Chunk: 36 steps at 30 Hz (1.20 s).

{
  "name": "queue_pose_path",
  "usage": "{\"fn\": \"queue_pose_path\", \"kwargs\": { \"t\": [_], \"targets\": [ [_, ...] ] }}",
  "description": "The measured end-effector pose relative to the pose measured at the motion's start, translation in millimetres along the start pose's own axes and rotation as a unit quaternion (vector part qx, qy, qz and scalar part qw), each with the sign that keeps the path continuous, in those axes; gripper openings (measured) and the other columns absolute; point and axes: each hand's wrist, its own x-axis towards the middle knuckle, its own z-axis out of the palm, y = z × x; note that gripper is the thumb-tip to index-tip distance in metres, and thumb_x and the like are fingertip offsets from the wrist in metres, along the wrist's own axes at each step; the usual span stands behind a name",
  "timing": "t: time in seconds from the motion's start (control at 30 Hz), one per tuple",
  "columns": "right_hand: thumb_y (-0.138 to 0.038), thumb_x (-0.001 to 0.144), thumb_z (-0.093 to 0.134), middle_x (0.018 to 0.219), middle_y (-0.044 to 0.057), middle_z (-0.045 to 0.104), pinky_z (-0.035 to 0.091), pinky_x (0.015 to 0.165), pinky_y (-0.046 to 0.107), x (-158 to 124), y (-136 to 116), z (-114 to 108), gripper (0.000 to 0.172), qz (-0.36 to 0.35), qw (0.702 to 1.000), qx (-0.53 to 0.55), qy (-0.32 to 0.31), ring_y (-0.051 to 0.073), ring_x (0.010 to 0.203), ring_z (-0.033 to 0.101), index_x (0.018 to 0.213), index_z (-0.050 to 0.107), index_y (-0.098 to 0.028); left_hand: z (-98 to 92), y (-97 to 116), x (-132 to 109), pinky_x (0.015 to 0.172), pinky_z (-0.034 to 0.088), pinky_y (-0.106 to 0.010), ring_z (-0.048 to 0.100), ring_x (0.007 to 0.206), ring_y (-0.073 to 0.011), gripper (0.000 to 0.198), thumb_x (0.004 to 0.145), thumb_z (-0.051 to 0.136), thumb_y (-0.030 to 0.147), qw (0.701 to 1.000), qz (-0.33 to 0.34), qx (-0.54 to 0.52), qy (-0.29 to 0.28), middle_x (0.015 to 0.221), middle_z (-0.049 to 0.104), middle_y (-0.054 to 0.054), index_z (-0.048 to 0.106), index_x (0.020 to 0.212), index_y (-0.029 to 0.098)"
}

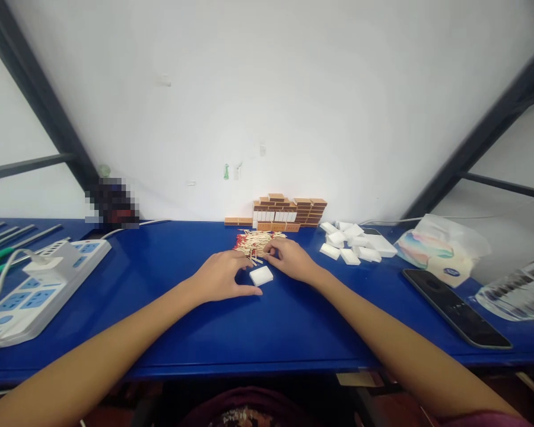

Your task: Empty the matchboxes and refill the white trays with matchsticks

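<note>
A pile of red-tipped matchsticks (pixel 254 240) lies on the blue table (pixel 267 332) near the wall. My left hand (pixel 222 276) rests beside it, fingers curled, thumb touching a small white matchbox tray (pixel 261 276) on the table. My right hand (pixel 289 258) is at the pile's near edge with its fingers pinched among the matchsticks. Behind the pile stands a stack of brown matchboxes (pixel 289 212).
Several white box trays (pixel 353 240) lie at the right of the pile. A black phone (pixel 456 307), a tissue pack (pixel 440 252) and a plastic bag (pixel 516 290) sit at the far right. A white power strip (pixel 40 284) lies at the left.
</note>
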Motion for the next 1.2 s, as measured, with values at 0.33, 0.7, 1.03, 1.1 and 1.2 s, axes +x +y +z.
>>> {"fn": "queue_pose_path", "kwargs": {
  "t": [0.33,0.7,1.03,1.1,1.2],
  "targets": [
    [-0.033,0.096,0.069,0.090,0.004,0.062,0.039,0.069,0.026,3.9,4.4,-0.4,0.017,0.007,0.999,-0.015,-0.030,0.016,0.077,0.056,0.089,0.065,-0.018,4.2,1.7,1.6,0.074,0.049,-0.033,0.065,0.088,-0.0230,0.035,0.090,0.070,0.052,1.000,0.004,-0.014,-0.005,0.096,0.070,-0.006,0.073,0.106,0.021],
    [-0.028,0.099,0.064,0.095,0.005,0.062,0.042,0.072,0.027,0.9,4.1,-6.4,0.013,0.011,0.997,-0.033,-0.067,0.017,0.082,0.057,0.092,0.061,-0.019,4.6,-6.6,-0.8,0.073,0.049,-0.033,0.065,0.086,-0.0226,0.039,0.093,0.066,0.054,1.000,0.022,-0.015,-0.007,0.097,0.067,-0.007,0.073,0.112,0.021],
    [-0.027,0.097,0.065,0.097,0.006,0.062,0.043,0.075,0.027,-4.4,12.4,-18.7,0.010,0.011,0.997,-0.028,-0.075,0.018,0.084,0.058,0.097,0.063,-0.018,4.0,-11.2,0.1,0.076,0.052,-0.034,0.067,0.091,-0.0237,0.041,0.094,0.065,0.053,1.000,0.023,-0.012,0.000,0.102,0.070,-0.008,0.073,0.120,0.022],
    [-0.026,0.098,0.065,0.097,0.006,0.062,0.043,0.076,0.028,-3.1,11.7,-17.5,0.009,0.008,0.997,-0.029,-0.074,0.019,0.085,0.059,0.095,0.063,-0.018,3.7,-12.5,-0.2,0.076,0.052,-0.034,0.067,0.091,-0.0239,0.041,0.095,0.064,0.053,1.000,0.022,-0.012,-0.001,0.101,0.070,-0.008,0.073,0.121,0.022],
    [-0.027,0.100,0.062,0.097,0.007,0.063,0.042,0.075,0.028,-1.7,9.0,-15.9,0.012,0.025,0.995,-0.055,-0.085,0.019,0.086,0.059,0.091,0.062,-0.019,3.4,-13.6,-0.5,0.076,0.052,-0.034,0.067,0.091,-0.0243,0.041,0.095,0.064,0.052,1.000,0.019,-0.009,-0.002,0.102,0.070,-0.008,0.072,0.122,0.022]
  ]
}}
